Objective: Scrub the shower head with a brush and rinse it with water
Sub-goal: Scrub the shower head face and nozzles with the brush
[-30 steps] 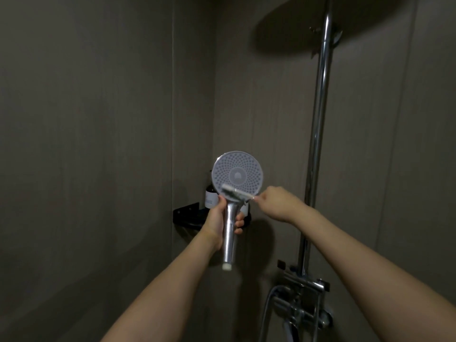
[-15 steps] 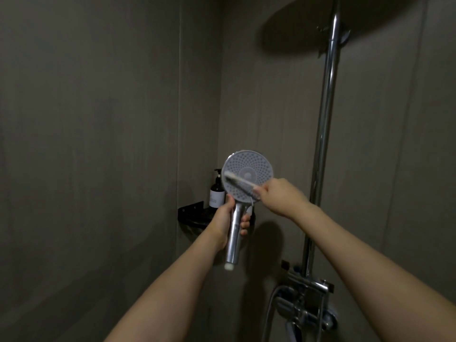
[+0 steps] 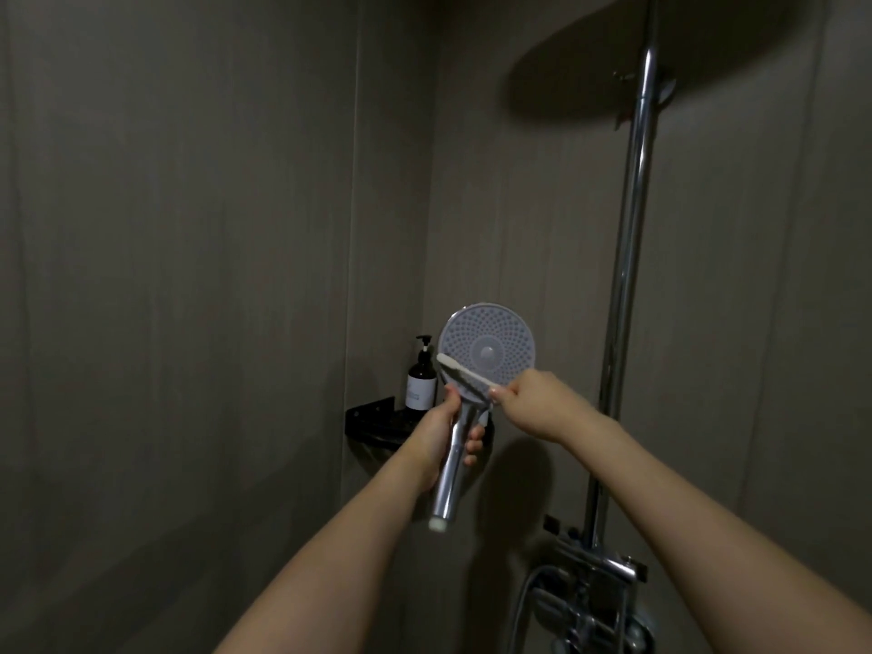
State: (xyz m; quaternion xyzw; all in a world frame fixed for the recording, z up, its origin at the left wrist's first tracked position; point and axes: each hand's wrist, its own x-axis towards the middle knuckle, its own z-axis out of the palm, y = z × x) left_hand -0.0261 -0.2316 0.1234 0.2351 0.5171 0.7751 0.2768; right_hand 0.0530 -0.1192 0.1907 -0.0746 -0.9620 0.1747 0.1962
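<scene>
A round hand shower head [image 3: 490, 339] with a dotted grey face and a chrome handle is held upright in front of the wall corner. My left hand [image 3: 441, 431] is wrapped around the handle just below the face. A white toothbrush-like brush [image 3: 465, 370] lies slantwise across the lower left of the face, its head at the left rim. My right hand [image 3: 538, 408] pinches the brush's handle at the lower right of the face. No water is running.
A dark pump bottle [image 3: 421, 380] stands on a black corner shelf [image 3: 373, 422] behind the shower head. A chrome riser pipe [image 3: 630, 257] runs up the right wall to a large overhead shower disc [image 3: 637, 49]. The chrome mixer valve [image 3: 594, 587] and hose sit lower right.
The brush head has moved up and left across the face, from near the neck to the left rim. The view has shifted, so the pump bottle now shows beside the shower head.
</scene>
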